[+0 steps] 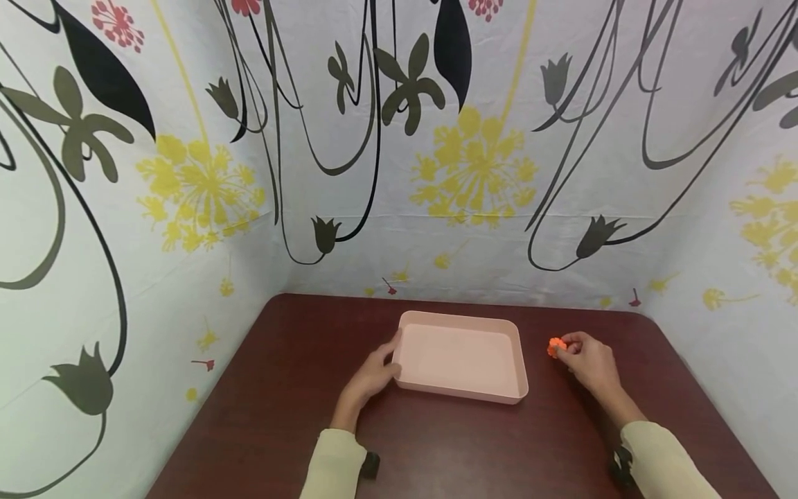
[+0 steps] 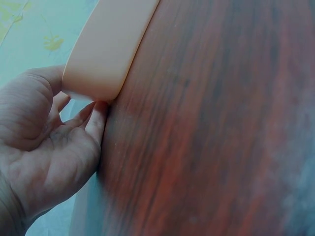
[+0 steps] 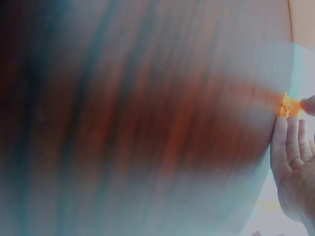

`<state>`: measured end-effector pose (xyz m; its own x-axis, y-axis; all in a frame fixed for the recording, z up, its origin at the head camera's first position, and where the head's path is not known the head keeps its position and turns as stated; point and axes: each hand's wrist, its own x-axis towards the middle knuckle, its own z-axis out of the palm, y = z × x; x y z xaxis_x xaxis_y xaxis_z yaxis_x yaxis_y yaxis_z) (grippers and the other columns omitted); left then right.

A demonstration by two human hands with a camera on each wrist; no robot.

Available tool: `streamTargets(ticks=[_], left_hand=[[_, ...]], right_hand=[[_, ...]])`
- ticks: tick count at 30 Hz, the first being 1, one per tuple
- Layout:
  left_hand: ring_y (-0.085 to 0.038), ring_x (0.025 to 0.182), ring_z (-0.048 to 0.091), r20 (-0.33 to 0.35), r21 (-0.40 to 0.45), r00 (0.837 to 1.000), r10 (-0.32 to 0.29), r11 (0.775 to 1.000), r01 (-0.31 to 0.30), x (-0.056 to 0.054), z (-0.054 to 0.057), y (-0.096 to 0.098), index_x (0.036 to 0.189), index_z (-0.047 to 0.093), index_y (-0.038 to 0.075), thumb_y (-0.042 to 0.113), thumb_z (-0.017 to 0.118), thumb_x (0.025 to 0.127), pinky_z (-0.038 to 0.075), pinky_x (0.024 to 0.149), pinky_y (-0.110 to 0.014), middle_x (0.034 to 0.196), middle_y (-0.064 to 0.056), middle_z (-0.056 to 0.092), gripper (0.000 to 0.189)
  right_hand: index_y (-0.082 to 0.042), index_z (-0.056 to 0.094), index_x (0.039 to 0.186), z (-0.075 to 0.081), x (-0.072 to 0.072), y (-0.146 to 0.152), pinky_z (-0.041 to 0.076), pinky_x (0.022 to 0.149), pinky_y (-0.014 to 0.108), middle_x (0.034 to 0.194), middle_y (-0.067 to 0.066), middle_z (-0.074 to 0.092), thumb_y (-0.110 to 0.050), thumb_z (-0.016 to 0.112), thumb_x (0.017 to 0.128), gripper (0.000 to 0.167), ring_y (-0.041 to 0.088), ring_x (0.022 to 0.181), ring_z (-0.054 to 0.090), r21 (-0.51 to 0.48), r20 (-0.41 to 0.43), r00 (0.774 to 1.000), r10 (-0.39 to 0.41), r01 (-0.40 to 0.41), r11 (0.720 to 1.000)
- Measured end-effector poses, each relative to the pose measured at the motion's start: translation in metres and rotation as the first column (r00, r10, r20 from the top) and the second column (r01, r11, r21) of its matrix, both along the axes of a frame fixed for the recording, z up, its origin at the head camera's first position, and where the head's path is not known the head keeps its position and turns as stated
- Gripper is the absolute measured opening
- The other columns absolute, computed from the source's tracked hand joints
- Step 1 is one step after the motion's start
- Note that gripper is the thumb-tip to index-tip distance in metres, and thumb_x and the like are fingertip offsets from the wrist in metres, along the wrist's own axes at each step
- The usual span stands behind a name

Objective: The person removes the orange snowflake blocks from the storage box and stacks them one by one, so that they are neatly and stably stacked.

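A shallow pale pink rectangular tray (image 1: 460,353) lies on the dark red-brown table. At its left end my left hand (image 1: 373,374) holds the side wall. In the left wrist view that hand (image 2: 54,142) has its thumb at the upper rim of the tray (image 2: 108,54) and fingertips by the lower edge. To the right of the tray, my right hand (image 1: 591,362) pinches a small bright orange flower-shaped piece (image 1: 556,347) between thumb and fingers. The right wrist view shows this orange piece (image 3: 289,105) close over the tabletop, partly covered by the fingertips (image 3: 280,125).
The wood-grained table (image 1: 449,450) extends in front of and around the tray. Behind it and at both sides hang white cloth walls (image 1: 386,187) printed with flowers and leaves. Dark wrist bands (image 1: 370,465) sit at the light sleeves.
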<state>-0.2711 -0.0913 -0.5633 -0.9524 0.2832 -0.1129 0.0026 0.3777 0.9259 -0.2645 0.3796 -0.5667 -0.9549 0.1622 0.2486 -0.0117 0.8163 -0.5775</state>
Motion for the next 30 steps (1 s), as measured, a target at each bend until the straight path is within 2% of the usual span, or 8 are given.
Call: streamTargets(ticks=[5, 14, 19, 22, 25, 30], left_hand=[[-0.024, 0.153, 0.036, 0.002, 0.001, 1.0, -0.003, 1.0, 0.003, -0.001, 0.0, 0.001, 0.169, 0.025, 0.03, 0.007, 0.055, 0.091, 0.034, 0.116, -0.048, 0.175, -0.003, 0.03, 0.087], [-0.025, 0.154, 0.035, 0.012, -0.004, 1.0, 0.006, 1.0, -0.005, -0.001, -0.001, 0.001, 0.168, 0.029, 0.034, 0.005, 0.055, 0.089, 0.037, 0.11, -0.046, 0.175, -0.004, 0.031, 0.088], [-0.028, 0.156, 0.035, -0.005, -0.003, 1.0, -0.018, 1.0, 0.018, -0.002, 0.0, -0.001, 0.168, 0.029, 0.032, 0.005, 0.057, 0.087, 0.037, 0.11, -0.046, 0.174, -0.008, 0.033, 0.089], [-0.029, 0.158, 0.032, -0.012, 0.003, 0.999, -0.031, 1.0, 0.031, -0.002, 0.001, -0.004, 0.168, 0.029, 0.03, 0.007, 0.059, 0.09, 0.036, 0.113, -0.048, 0.173, -0.009, 0.033, 0.087], [-0.032, 0.16, 0.029, -0.015, 0.0, 0.999, -0.038, 0.999, 0.038, -0.002, 0.002, -0.007, 0.168, 0.029, 0.028, 0.01, 0.059, 0.095, 0.033, 0.121, -0.053, 0.173, -0.011, 0.033, 0.081], [-0.037, 0.162, 0.026, -0.02, -0.041, 0.997, -0.075, 0.996, 0.075, -0.006, 0.006, -0.009, 0.169, 0.028, 0.024, 0.018, 0.059, 0.104, 0.026, 0.128, -0.061, 0.173, -0.014, 0.032, 0.072]], right_hand=[[0.005, 0.069, 0.114, 0.003, 0.002, 0.0, 0.045, 0.053, 0.026, 0.078, 0.006, 0.069, -0.023, 0.077, 0.092, 0.036, 0.01, 0.057, 0.059, 0.007, -0.01, 1.0, -0.003, 0.003, 1.0], [0.004, 0.064, 0.126, 0.004, 0.009, -0.001, 0.051, 0.054, 0.025, 0.085, 0.009, 0.068, -0.022, 0.076, 0.094, 0.042, 0.008, 0.056, 0.062, -0.045, -0.018, 1.0, 0.017, -0.018, 0.999], [0.0, 0.064, 0.13, 0.008, 0.014, -0.002, 0.048, 0.051, 0.027, 0.085, 0.007, 0.067, -0.026, 0.076, 0.095, 0.045, 0.008, 0.054, 0.059, -0.033, -0.045, 0.999, 0.002, -0.003, 0.999], [-0.003, 0.065, 0.13, 0.011, 0.016, -0.002, 0.046, 0.053, 0.026, 0.086, 0.005, 0.067, -0.03, 0.076, 0.096, 0.046, 0.006, 0.06, 0.059, -0.002, -0.083, 0.997, -0.01, 0.009, 1.0], [-0.004, 0.066, 0.131, 0.014, 0.017, -0.002, 0.044, 0.058, 0.025, 0.088, 0.004, 0.067, -0.032, 0.075, 0.097, 0.045, 0.006, 0.07, 0.06, 0.024, -0.117, 0.993, -0.007, 0.01, 1.0], [-0.005, 0.065, 0.134, 0.016, 0.021, 0.001, 0.046, 0.064, 0.027, 0.095, 0.007, 0.068, -0.036, 0.077, 0.095, 0.051, 0.018, 0.08, 0.067, 0.055, -0.139, 0.99, 0.0, 0.007, 0.998]])
